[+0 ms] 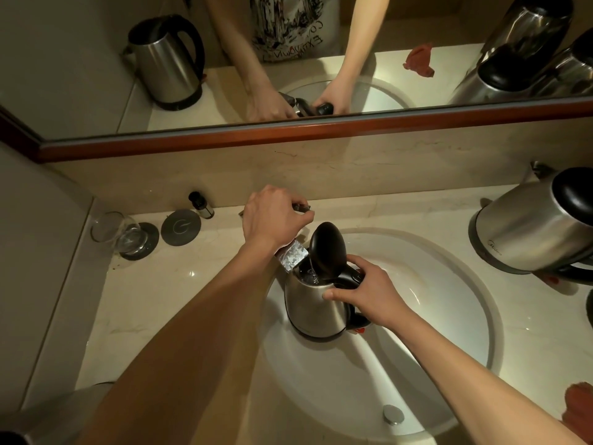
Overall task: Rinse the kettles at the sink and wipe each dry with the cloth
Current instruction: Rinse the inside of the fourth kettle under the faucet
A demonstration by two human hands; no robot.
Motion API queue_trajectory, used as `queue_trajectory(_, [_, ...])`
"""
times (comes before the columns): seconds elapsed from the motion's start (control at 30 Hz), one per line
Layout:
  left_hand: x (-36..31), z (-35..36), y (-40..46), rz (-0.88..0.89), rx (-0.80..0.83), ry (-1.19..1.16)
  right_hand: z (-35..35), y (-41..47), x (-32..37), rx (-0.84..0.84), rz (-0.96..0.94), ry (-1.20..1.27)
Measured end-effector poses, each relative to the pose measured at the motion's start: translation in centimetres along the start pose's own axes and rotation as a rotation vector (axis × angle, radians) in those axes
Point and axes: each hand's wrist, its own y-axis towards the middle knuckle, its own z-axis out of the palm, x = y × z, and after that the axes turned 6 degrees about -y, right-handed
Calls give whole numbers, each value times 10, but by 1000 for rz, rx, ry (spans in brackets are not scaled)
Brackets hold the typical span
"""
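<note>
Steel kettle (316,308) (black lid (328,248) up) in sink (449,284); water inside.

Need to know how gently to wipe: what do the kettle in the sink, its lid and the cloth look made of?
Kettle: brushed stainless steel by its look, a satin grey body with soft streaked reflections. Lid: probably black plastic, smooth with a dull sheen. Cloth: a soft, reddish, crumpled fabric at the counter's right edge; the weave is too blurred to tell.

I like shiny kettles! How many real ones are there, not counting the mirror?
2. One kettle sits in the sink under the tap, lid open; another kettle stands on the counter at right. More may lie outside the view.
</note>
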Motion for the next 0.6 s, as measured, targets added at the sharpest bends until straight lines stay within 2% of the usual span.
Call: queue_trajectory(0.6, [2, 1, 0, 7, -4, 1, 0, -2, 4, 19, 16, 18])
